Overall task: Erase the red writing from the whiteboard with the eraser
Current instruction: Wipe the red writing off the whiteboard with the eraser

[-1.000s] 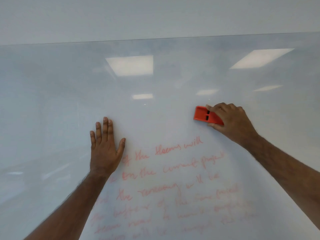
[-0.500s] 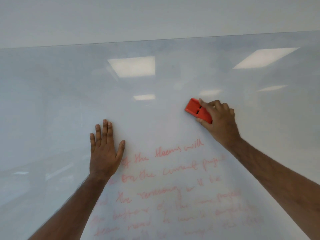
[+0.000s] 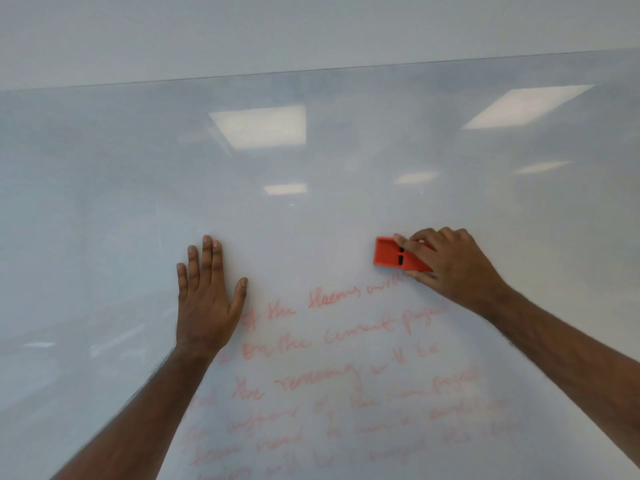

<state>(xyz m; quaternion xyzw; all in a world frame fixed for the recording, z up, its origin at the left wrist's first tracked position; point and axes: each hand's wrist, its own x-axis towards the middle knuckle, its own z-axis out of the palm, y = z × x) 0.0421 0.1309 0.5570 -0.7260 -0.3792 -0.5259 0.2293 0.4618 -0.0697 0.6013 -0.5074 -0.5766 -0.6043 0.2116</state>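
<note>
the whiteboard (image 3: 104, 202) fills your view, glossy with ceiling lights reflected in it. the red writing (image 3: 346, 358) runs in several lines across the lower middle, all of it there to clear. your left hand (image 3: 204, 299) lies flat on the board with fingers straight, released, likely bracing you, just left of the top line. your right hand (image 3: 450, 265) reaches in from the right, its grip clenched round the eraser (image 3: 391, 254), pressed on the board just above the top line's right end, likely set for a downward pass.

pale wall (image 3: 311, 29) above, reflected ceiling lights (image 3: 258, 128)
</note>
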